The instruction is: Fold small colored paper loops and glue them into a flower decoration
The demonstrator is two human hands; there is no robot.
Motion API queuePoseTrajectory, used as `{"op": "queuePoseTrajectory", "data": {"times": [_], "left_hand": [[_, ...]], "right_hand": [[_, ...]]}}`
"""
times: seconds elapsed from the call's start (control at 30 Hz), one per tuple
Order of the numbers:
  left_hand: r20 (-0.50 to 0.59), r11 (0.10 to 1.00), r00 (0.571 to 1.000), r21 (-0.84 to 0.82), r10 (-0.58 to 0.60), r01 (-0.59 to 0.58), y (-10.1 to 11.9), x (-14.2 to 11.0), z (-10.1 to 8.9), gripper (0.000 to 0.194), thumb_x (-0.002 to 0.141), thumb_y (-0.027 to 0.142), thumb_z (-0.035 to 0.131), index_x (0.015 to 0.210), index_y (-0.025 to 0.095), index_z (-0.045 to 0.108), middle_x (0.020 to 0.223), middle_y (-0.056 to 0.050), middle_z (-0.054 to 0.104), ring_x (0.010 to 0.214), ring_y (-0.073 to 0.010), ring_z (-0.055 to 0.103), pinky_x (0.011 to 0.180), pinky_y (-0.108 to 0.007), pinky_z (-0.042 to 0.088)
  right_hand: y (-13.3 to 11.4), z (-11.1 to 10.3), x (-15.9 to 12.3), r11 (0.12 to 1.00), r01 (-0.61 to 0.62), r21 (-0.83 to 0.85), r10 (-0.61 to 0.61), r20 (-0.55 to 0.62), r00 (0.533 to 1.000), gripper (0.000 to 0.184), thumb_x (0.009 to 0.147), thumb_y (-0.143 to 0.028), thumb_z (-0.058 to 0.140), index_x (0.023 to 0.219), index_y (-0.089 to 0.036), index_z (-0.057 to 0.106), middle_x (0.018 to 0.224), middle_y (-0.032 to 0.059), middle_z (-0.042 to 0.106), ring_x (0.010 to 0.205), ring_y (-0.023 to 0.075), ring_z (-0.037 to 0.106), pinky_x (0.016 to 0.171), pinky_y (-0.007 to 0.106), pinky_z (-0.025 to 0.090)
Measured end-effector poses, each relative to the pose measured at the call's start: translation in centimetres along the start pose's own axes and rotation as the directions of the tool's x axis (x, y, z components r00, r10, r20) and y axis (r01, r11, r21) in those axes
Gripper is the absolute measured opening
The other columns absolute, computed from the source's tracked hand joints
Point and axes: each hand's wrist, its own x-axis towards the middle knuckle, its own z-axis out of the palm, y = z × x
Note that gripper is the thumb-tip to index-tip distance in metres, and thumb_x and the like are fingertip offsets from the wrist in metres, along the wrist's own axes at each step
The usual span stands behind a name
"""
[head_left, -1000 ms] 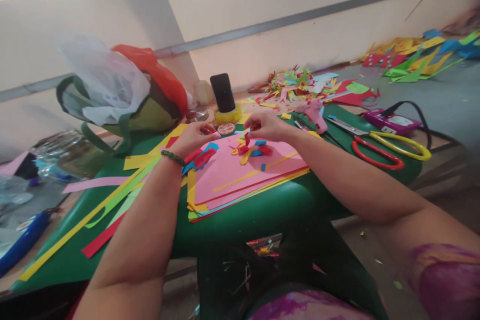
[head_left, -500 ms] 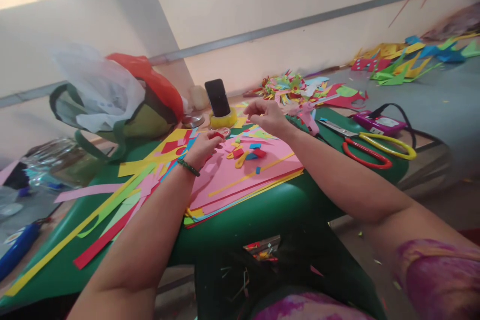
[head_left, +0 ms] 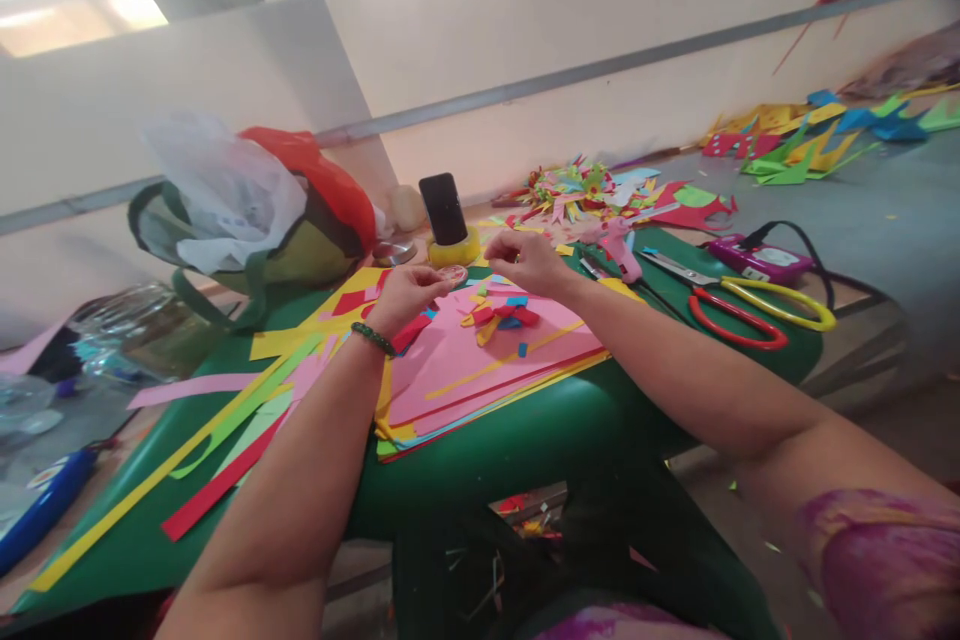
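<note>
Can't tell the grip of the left hand [head_left: 409, 298], partly hiding a little round thing [head_left: 456, 273], or of the right hand [head_left: 529, 262], near bright paper bits [head_left: 527, 317] lying on pink paper [head_left: 427, 370].

Left hand [head_left: 409, 298] and right hand [head_left: 529, 260] bare; forearms [head_left: 296, 465] bare too. Left wrist wears a narrow dark green bracelet [head_left: 373, 338], apparently beaded. At right, short sleeve [head_left: 881, 555], mottled purple with paler pinkish patches, loose-edged. Similar purple-and-pale cloth [head_left: 630, 624] at bottom edge, largely cut off; pattern blurred.
</note>
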Motion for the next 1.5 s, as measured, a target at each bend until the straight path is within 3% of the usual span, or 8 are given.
{"op": "queuePoseTrajectory", "data": {"times": [0.13, 0.27, 0.37, 0.57, 0.8, 1.0, 1.27, 1.5], "left_hand": [[-0.079, 0.900, 0.997, 0.435, -0.002, 0.037, -1.8, 0.9, -2.7, 0.032, 0.063, 0.046, 0.073, 0.051, 0.020, 0.058, 0.047, 0.001, 0.052, 0.051, -0.0142, 0.048, 0.049, -0.026, 0.030], [0.051, 0.826, 0.989, 0.557, -0.136, 0.085, -3.5, 1.4, -4.2, 0.026, 0.056, 0.046, 0.077, 0.059, 0.022, 0.068, 0.051, 0.001, 0.056, 0.059, -0.0178, 0.053, 0.053, -0.027, 0.032], [0.028, 0.820, 0.985, 0.558, -0.169, 0.125, -4.3, 1.7, -3.4, 0.025, 0.056, 0.044, 0.078, 0.059, 0.022, 0.068, 0.055, 0.000, 0.058, 0.061, -0.0186, 0.054, 0.054, -0.028, 0.032], [-0.007, 0.897, 0.966, 0.370, -0.258, 0.242, -5.0, 2.1, -1.3, 0.019, 0.055, 0.028, 0.075, 0.050, 0.021, 0.059, 0.049, 0.001, 0.056, 0.055, -0.0157, 0.050, 0.051, -0.027, 0.033], [-0.010, 0.990, 0.990, 0.033, -0.138, 0.138, -4.3, 1.9, -2.6, 0.022, 0.050, 0.031, 0.077, 0.057, 0.018, 0.061, 0.054, 0.003, 0.058, 0.057, -0.0131, 0.051, 0.057, -0.026, 0.039], [-0.154, 0.992, 0.984, -0.108, -0.085, 0.069, -2.9, 1.5, -3.2, 0.034, 0.040, 0.030, 0.080, 0.064, 0.018, 0.060, 0.057, 0.004, 0.058, 0.058, -0.0134, 0.053, 0.057, -0.026, 0.039], [-0.264, 0.975, 0.962, -0.223, -0.076, 0.016, -1.2, 0.8, -3.4, 0.035, 0.043, 0.039, 0.083, 0.059, 0.016, 0.061, 0.051, 0.004, 0.054, 0.051, -0.0079, 0.042, 0.050, -0.022, 0.032], [-0.238, 0.901, 0.967, -0.432, -0.086, -0.026, 0.6, 0.2, -2.6, 0.035, 0.054, 0.042, 0.081, 0.064, 0.017, 0.059, 0.047, 0.007, 0.048, 0.040, -0.0046, 0.036, 0.039, -0.021, 0.025]], "right_hand": [[0.2, -0.4, 0.1, 0.999, -0.039, -0.020, 0.036, -0.123, 0.992, 0.017, 0.067, -0.015, 0.058, 0.082, -0.017, 0.065, 0.062, -0.0028, 0.057, 0.058, 0.0114, 0.051, 0.059, 0.025, 0.042], [0.5, -1.0, 0.4, 1.000, -0.031, 0.007, 0.031, -0.291, 0.956, 0.023, 0.065, -0.012, 0.055, 0.085, -0.017, 0.064, 0.076, 0.0010, 0.061, 0.070, 0.0140, 0.056, 0.064, 0.027, 0.046], [0.6, -1.1, 0.5, 0.999, -0.028, 0.023, 0.034, -0.309, 0.950, 0.018, 0.068, -0.014, 0.053, 0.082, -0.018, 0.063, 0.077, 0.0014, 0.061, 0.070, 0.0144, 0.056, 0.064, 0.028, 0.046], [0.5, -0.4, 0.3, 1.000, -0.021, 0.020, 0.026, -0.261, 0.965, 0.016, 0.069, -0.014, 0.053, 0.080, -0.017, 0.064, 0.074, 0.0022, 0.062, 0.067, 0.0153, 0.057, 0.063, 0.029, 0.046], [0.2, -0.4, 0.1, 1.000, -0.024, 0.001, 0.024, -0.201, 0.979, 0.013, 0.069, -0.015, 0.054, 0.077, -0.017, 0.064, 0.069, 0.0012, 0.062, 0.063, 0.0143, 0.056, 0.064, 0.029, 0.046], [-0.1, 0.1, -0.1, 0.999, -0.021, -0.026, 0.017, -0.161, 0.987, 0.013, 0.069, -0.014, 0.054, 0.076, -0.017, 0.065, 0.066, 0.0005, 0.061, 0.062, 0.0139, 0.054, 0.059, 0.027, 0.044], [-0.3, 0.2, -0.2, 1.000, -0.019, -0.015, 0.017, -0.112, 0.994, 0.009, 0.071, -0.014, 0.055, 0.074, -0.017, 0.063, 0.064, -0.0007, 0.059, 0.058, 0.0124, 0.051, 0.058, 0.026, 0.041], [-2.1, 1.0, -1.1, 0.983, 0.182, -0.031, -0.183, -0.038, 0.982, 0.013, 0.078, -0.012, 0.056, 0.087, -0.018, 0.064, 0.078, 0.0014, 0.061, 0.063, 0.0125, 0.053, 0.063, 0.026, 0.044]]}}
